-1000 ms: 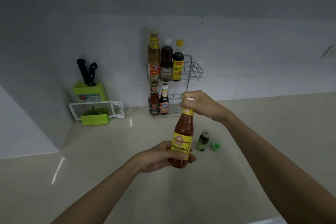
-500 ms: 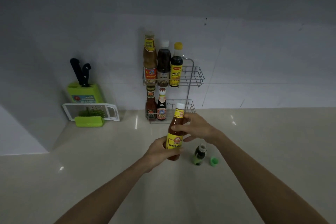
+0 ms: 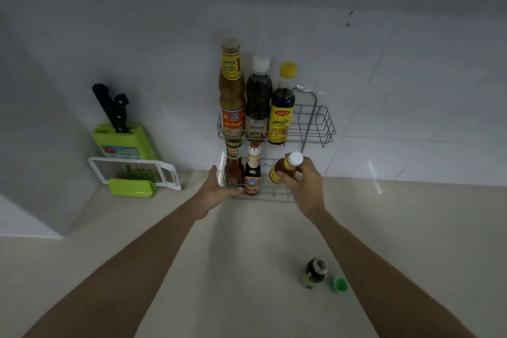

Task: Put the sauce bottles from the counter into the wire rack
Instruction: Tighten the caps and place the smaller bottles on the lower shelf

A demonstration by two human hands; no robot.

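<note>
My right hand (image 3: pixel 303 182) grips an orange sauce bottle (image 3: pixel 285 167) with a white cap and yellow label, tilted, at the lower tier of the wire rack (image 3: pixel 318 123). My left hand (image 3: pixel 218 189) rests against the rack's lower left corner with fingers spread, holding nothing. The upper tier holds three tall bottles (image 3: pixel 258 101). Two smaller red-labelled bottles (image 3: pixel 242 170) stand on the lower tier's left side. A small dark green bottle (image 3: pixel 314 271) stands uncapped on the counter, its green cap (image 3: pixel 340 283) beside it.
A green knife block (image 3: pixel 123 140) with two black-handled knives leans at the back left. A white and green grater (image 3: pixel 134 173) lies in front of it. The beige counter (image 3: pixel 247 269) meets a side wall on the left.
My right hand has carried the orange bottle forward to the rack's lower tier. My left hand let go of the bottle and moved to the rack's left corner. The view came closer.
</note>
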